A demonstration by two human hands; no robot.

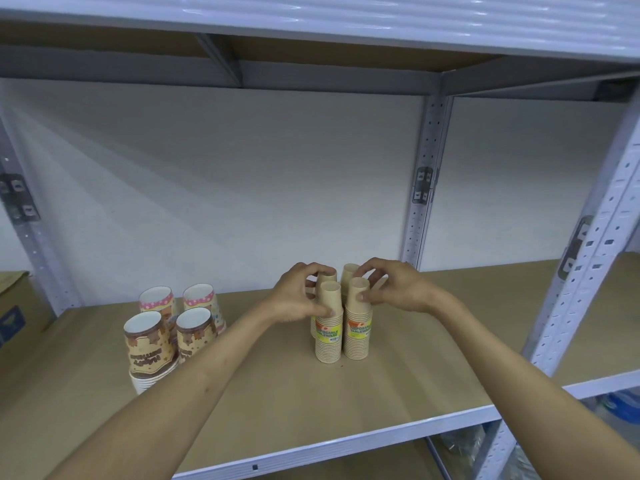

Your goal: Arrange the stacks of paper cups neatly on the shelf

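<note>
Several tan paper-cup stacks stand upside down in a tight cluster at the middle of the brown shelf board (415,375). The front left stack (328,337) and front right stack (357,332) carry orange and green labels. Two more tan stacks stand behind them, mostly hidden by my fingers. My left hand (298,297) wraps the left side of the cluster, fingers on the back left stack and thumb on the front left one. My right hand (391,289) holds the right side, fingertips touching the back right and front right stacks.
Patterned cup stacks (149,344) in brown, pink and blue stand upside down at the left of the shelf. A cardboard box (14,313) sits beyond the left post. The perforated grey upright (585,258) rises at the right. The upper shelf (311,19) hangs overhead.
</note>
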